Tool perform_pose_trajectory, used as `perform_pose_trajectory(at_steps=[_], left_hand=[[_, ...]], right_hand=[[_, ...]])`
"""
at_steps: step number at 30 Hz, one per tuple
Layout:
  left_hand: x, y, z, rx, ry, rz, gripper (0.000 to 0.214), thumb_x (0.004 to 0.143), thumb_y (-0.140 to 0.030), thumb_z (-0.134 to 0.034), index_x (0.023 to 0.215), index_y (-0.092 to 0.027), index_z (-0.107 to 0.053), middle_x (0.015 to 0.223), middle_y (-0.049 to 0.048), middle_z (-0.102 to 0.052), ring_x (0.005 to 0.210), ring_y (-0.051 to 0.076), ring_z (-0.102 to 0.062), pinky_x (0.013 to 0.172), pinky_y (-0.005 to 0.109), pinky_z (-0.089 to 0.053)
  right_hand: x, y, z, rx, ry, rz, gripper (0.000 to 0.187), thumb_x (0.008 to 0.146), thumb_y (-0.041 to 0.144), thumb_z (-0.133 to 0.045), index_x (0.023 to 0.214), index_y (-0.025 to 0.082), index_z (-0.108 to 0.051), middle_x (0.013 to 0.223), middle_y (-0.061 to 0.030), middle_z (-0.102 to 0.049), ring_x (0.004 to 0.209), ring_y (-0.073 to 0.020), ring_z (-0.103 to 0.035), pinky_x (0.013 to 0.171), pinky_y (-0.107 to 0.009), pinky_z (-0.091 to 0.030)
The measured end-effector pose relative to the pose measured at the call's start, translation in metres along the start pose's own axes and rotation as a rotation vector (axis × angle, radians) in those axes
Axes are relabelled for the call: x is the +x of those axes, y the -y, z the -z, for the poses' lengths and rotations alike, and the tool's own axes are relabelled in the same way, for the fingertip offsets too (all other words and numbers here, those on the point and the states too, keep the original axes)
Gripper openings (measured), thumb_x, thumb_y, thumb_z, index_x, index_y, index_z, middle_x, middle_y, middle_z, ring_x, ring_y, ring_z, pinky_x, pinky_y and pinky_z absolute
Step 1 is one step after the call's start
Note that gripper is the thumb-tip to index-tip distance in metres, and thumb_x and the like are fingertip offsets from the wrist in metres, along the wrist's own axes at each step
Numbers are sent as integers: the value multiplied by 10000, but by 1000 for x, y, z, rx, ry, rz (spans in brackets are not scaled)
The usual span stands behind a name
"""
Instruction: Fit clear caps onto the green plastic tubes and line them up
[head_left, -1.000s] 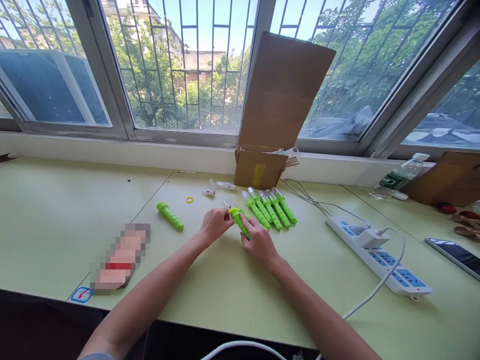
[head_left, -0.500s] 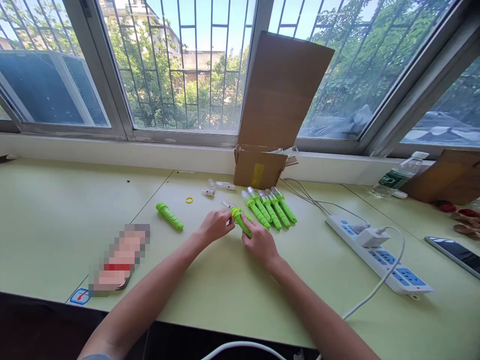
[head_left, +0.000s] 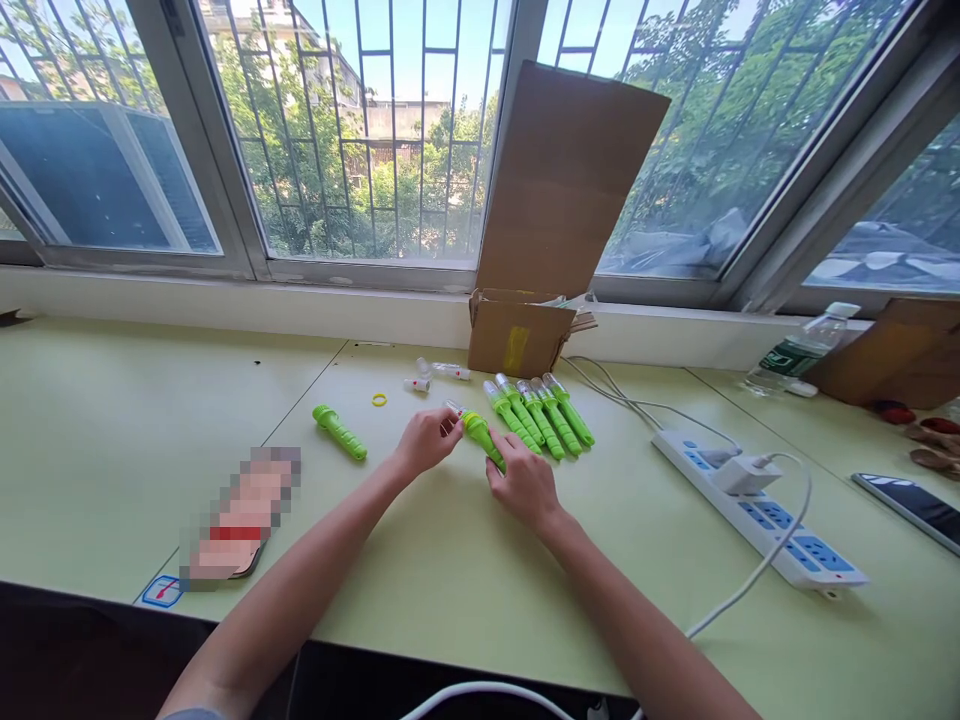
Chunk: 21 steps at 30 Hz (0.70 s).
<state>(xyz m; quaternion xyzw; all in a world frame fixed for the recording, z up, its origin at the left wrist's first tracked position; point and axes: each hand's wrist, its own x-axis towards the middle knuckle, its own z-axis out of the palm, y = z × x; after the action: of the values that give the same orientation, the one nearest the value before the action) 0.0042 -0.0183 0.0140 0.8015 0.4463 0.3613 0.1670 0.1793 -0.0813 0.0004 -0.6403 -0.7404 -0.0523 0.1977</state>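
My right hand [head_left: 525, 480] is closed around a green ridged plastic handle [head_left: 480, 432] with a yellow ring near its top. Its upper end tilts away to the left. At that end my left hand [head_left: 429, 440] pinches the clear plastic tube [head_left: 454, 408], which the fingers partly cover. Just right of my hands lie several green sticks with clear tubes [head_left: 541, 425], side by side. To the left rests a lone green handle [head_left: 339, 433] without a tube. Beyond my left hand are a loose yellow ring [head_left: 379, 400] and a few clear tubes [head_left: 450, 372].
An open cardboard box [head_left: 517, 335] stands against the window sill. On the right are a white power strip [head_left: 757, 510] with cables, a phone [head_left: 911, 508] and a water bottle [head_left: 799, 350]. A blurred-out phone-like item [head_left: 240, 520] lies front left.
My left fingers have shifted from the yellow ring area toward the clear tube. The handle's green top and yellow ring show more now. The right hand keeps its grip.
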Motion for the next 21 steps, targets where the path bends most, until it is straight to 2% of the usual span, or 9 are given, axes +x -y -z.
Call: perform_pose_trajectory(at_steps=[7, 18, 21], left_hand=[[-2, -1, 2, 67, 11, -35, 136, 797, -265, -524, 726, -177, -600, 692, 16, -665, 600, 104, -584, 604, 214, -435], [-3, -12, -6, 353, 53, 173, 145, 761, -226, -511, 728, -186, -647, 705, 51, -681, 643, 168, -617, 578, 242, -383], [-4, -14, -6, 398, 46, 178, 147, 765, -239, -513, 740, -187, -648, 699, 55, -676, 650, 178, -620, 578, 246, -377]], right_hand=[[0, -3, -2, -6, 2, 54, 538, 823, 251, -449, 1360, 223, -457, 1038, -72, -606, 756, -176, -596, 648, -276, -447], [-1, -4, -9, 47, 24, 153, 552, 824, 203, -435, 1376, 225, -439, 1025, -92, -584, 746, -171, -571, 691, -287, -477], [-2, 0, -8, 35, 29, 153, 557, 826, 190, -420, 1382, 223, -432, 1012, -95, -581, 742, -174, -572, 684, -289, -478]])
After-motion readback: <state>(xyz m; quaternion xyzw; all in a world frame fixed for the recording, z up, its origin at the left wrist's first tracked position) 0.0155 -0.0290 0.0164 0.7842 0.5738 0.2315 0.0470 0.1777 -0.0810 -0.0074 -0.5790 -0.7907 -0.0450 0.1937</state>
